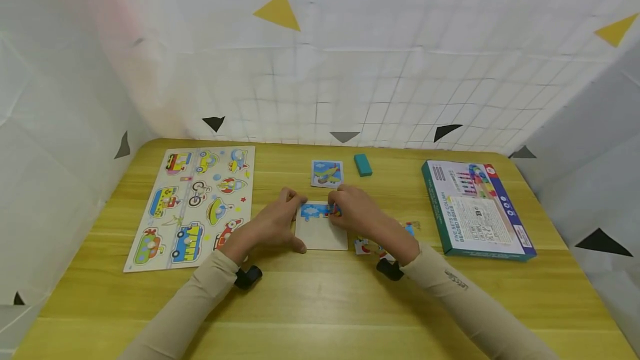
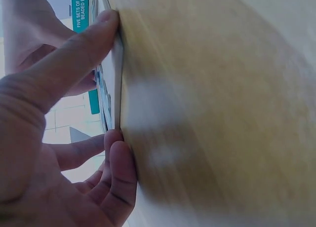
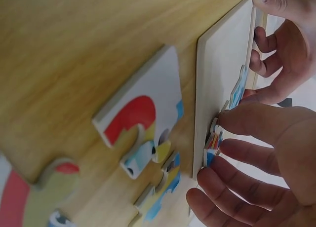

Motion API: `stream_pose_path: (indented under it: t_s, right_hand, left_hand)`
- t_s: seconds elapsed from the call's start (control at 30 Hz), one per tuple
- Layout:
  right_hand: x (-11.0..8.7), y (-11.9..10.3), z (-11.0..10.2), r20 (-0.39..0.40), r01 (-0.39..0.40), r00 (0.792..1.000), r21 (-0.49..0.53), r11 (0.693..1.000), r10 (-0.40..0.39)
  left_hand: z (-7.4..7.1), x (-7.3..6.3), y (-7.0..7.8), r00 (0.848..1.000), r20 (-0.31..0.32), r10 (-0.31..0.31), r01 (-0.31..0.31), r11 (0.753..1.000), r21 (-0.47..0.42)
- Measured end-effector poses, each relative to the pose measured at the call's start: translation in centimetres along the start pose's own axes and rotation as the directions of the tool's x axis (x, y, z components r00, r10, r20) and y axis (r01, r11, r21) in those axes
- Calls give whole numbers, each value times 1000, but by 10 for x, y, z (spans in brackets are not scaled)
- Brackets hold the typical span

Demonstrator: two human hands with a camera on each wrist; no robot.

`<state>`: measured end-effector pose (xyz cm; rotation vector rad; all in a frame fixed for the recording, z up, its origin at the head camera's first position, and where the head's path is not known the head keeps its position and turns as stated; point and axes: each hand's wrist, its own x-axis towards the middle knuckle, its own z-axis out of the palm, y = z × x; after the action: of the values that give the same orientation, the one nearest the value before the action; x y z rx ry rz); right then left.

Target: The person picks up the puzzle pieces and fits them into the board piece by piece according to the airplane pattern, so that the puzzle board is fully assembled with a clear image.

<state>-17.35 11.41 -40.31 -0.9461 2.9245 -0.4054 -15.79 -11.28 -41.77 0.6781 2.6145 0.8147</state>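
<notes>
A square wooden puzzle board (image 1: 322,236) lies on the table, with blue sky puzzle pieces (image 1: 311,211) along its far edge. My left hand (image 1: 274,221) holds the board's left side, the thumb (image 2: 74,61) at the near corner and curled fingers at the far one. At the far right of the board, my right hand (image 1: 357,210) pinches a colourful puzzle piece (image 3: 212,147) against its surface. The fingertips partly hide that piece. Loose puzzle pieces (image 3: 148,101) with red, yellow and blue print lie beside the board, partly under my right forearm.
Beyond the board lie a small airplane picture (image 1: 327,174) and a teal block (image 1: 363,165). A large vehicle peg puzzle (image 1: 200,210) is on the left. To the right is a beaded-boxes carton (image 1: 477,210). White sheeting (image 1: 320,71) walls the table's far side.
</notes>
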Motion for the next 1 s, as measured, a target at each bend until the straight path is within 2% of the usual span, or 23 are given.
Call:
stream_pose_path:
  t_s: [0.27,0.67,0.83,1.0]
  right_hand:
    - [4,-6,1,-3,11,1000,-29,1000,-11]
    - [9,-9,2,0,16,1000,-11,1000,-16]
    - [2,-3,-4,19,-5,1000,38,999,4]
    - [-10,5,-13,2,1,1000,40,999,-1]
  left_hand:
    - [-1,-1,-3,1000,1,4,-4,1000,8]
    - [-2,-2,-5,1000,-5,0,1,1000,13]
    - [-1,-1,-2,1000,2,-4,4,1000,9]
    - [0,1,0,1000,9,-17,17,1000,9]
